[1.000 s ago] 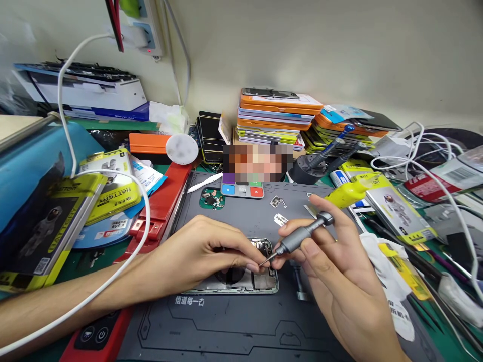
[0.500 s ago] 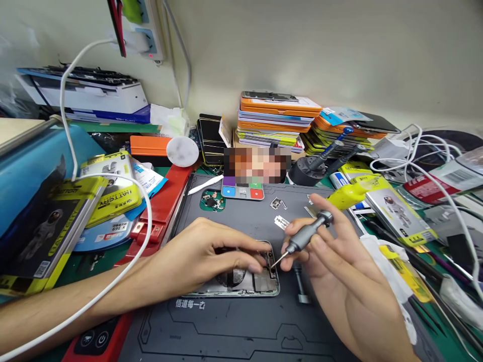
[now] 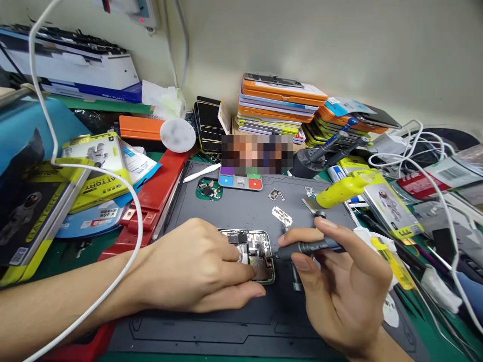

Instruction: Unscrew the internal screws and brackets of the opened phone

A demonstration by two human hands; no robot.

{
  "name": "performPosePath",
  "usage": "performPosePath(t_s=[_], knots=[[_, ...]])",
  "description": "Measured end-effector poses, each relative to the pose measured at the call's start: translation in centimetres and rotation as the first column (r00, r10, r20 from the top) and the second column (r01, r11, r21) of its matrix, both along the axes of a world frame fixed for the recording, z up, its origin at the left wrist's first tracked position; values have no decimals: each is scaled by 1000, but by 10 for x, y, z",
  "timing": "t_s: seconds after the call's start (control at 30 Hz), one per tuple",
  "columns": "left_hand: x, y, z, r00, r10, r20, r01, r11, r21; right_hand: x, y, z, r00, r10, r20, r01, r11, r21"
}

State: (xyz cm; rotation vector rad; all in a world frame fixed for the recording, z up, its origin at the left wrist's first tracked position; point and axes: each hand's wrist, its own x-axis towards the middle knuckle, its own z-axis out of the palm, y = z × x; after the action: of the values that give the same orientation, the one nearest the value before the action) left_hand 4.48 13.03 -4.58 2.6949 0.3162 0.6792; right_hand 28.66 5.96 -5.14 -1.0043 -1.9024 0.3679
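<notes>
An opened phone (image 3: 263,271) lies on the dark grey mat (image 3: 196,332), its inner parts showing at the right end. Over its left part rests my left hand (image 3: 204,266), the fingers curled with the fingertips on the phone and its edge. My right hand (image 3: 335,271) grips a grey screwdriver (image 3: 307,247) between thumb and fingers, tilted almost flat. The driver's tip points at the phone's right edge; whether it touches cannot be made out. Beneath the right hand a second grey driver (image 3: 297,281) lies on the mat.
Farther back on the mat are a razor blade (image 3: 282,216), small metal parts (image 3: 275,193), a green circuit board (image 3: 209,189) and a yellow bottle (image 3: 339,191). A white cable (image 3: 140,221) loops over my left forearm. Battery boxes (image 3: 101,171) stand left; stacked cases (image 3: 279,103) stand behind.
My left hand has turned palm down and moved over the phone's lower edge. The right hand has lowered the screwdriver from a steep to a flatter tilt. The view has shifted slightly.
</notes>
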Motion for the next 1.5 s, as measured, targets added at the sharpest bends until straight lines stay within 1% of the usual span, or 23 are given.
performPosePath(t_s=[0.13,0.3,0.5,0.6,0.73,0.8,0.87,0.97,1.03,1.2,1.33,1.5], knots=[[-1,1,-2,1000,-7,-24,5,998,-58,2,0,-4,1000,6,14,-6,1000,-15],[-2,2,-2,999,-11,-31,9,998,-61,4,-1,-4,999,-2,48,3,1000,-18],[0,2,-3,999,-21,-48,17,996,-84,2,0,-4,998,27,52,-26,999,-19],[0,2,-3,998,-23,-58,19,996,-83,3,0,-4,995,36,91,-35,999,-8],[-1,1,-4,999,-21,-49,16,996,-89,9,4,4,978,69,196,-80,996,49],[-1,1,-4,998,-23,-57,18,996,-93,12,5,8,970,52,236,-69,996,64],[-1,1,-4,998,-21,-58,16,996,-85,13,6,12,972,30,232,-49,996,79],[0,0,-5,1000,-13,-20,12,998,-60,11,6,17,976,7,218,-49,982,185],[0,0,-5,1000,-11,-11,10,999,-50,10,7,19,967,-22,252,-44,966,254],[1,1,-4,1000,-16,-19,15,999,-49,6,8,21,968,39,250,-96,970,221],[2,1,-3,1000,-16,-7,16,998,-62,7,9,21,963,44,266,-104,971,216],[1,-1,-5,1000,-6,7,7,999,-42,8,10,20,965,32,262,-91,972,217]])
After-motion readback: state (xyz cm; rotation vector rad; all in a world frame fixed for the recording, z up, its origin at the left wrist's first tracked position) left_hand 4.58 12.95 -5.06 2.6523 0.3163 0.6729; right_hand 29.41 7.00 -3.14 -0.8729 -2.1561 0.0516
